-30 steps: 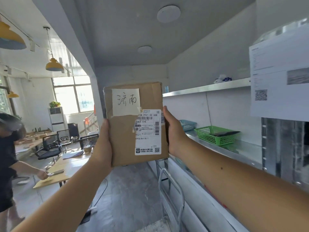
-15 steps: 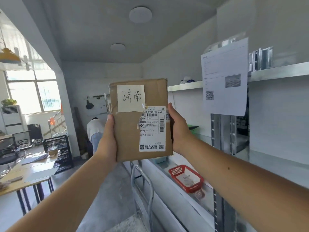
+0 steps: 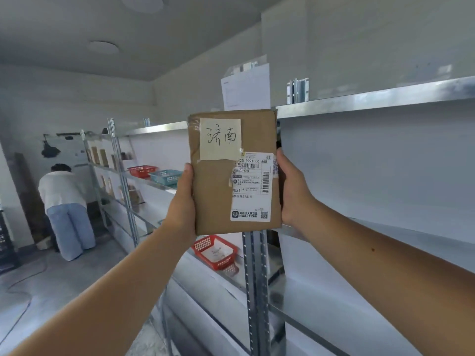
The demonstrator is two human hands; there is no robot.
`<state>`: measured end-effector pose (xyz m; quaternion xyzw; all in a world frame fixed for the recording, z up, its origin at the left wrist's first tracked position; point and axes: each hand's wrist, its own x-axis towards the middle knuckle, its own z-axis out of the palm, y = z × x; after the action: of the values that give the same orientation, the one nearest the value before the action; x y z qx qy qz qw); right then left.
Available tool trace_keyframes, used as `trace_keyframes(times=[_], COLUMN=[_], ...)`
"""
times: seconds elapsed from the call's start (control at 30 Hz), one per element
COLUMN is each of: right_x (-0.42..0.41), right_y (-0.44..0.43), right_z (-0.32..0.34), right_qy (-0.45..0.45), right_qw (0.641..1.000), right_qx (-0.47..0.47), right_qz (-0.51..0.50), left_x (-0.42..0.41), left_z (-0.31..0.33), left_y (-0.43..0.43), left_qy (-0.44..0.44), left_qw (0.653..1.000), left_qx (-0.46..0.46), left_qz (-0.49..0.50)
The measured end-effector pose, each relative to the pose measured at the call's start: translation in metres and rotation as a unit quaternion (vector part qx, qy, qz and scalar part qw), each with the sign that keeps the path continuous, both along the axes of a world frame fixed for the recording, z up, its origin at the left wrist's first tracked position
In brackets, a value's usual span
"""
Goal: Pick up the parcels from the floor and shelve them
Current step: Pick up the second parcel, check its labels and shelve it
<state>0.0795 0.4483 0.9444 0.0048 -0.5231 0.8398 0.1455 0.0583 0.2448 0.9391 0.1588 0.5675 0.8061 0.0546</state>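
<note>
I hold a flat brown parcel (image 3: 213, 196) upright at arm's length in front of me. A pale handwritten note is taped at its top and a white shipping label covers its right half. My left hand (image 3: 181, 206) grips its left edge and my right hand (image 3: 293, 191) grips its right edge. Behind it runs a metal shelf unit (image 3: 372, 98) along the right wall, with a grey upright post (image 3: 254, 278) just below the parcel.
A red basket (image 3: 205, 246) holding a white packet sits on a lower shelf under the parcel. Farther back on the shelves stand a red basket (image 3: 141, 170), a teal basket (image 3: 165, 176) and several brown parcels. A person (image 3: 64, 199) bends over at the far left.
My view has swung right, from the room with desks and windows toward the shelves. The parcel stays in both hands, now in front of the shelf post.
</note>
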Motion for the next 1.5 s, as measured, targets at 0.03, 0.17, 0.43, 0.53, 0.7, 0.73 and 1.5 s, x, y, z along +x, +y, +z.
trace_keyframes(times=[0.03,0.17,0.43,0.53,0.7,0.73,1.5], right_x=[0.010,0.047,0.114,0.136,0.166,0.174,0.437], right_y=[0.009,0.040,0.076,0.081,0.085,0.084,0.091], right_z=[-0.001,-0.004,-0.009,-0.014,-0.025,-0.027,-0.057], right_qy=[-0.001,-0.009,0.004,-0.004,-0.022,-0.027,-0.054], right_qw=[1.000,0.998,0.983,0.976,0.958,0.955,0.814], right_qx=[0.001,0.006,0.001,0.008,0.009,0.002,-0.045], right_qz=[-0.013,-0.064,-0.185,-0.218,-0.287,-0.296,-0.576], left_x=[0.006,0.015,0.037,0.046,0.054,0.057,0.247], left_z=[-0.003,-0.011,-0.010,-0.016,-0.025,-0.027,-0.062], left_y=[0.010,0.044,0.100,0.112,0.129,0.133,0.273], left_qy=[-0.008,-0.015,-0.017,-0.028,-0.046,-0.047,-0.016], left_qw=[1.000,0.996,0.974,0.964,0.948,0.945,0.810], left_qx=[0.006,0.024,0.027,0.021,0.014,0.014,-0.070], left_qz=[-0.017,-0.085,-0.224,-0.264,-0.314,-0.325,-0.582])
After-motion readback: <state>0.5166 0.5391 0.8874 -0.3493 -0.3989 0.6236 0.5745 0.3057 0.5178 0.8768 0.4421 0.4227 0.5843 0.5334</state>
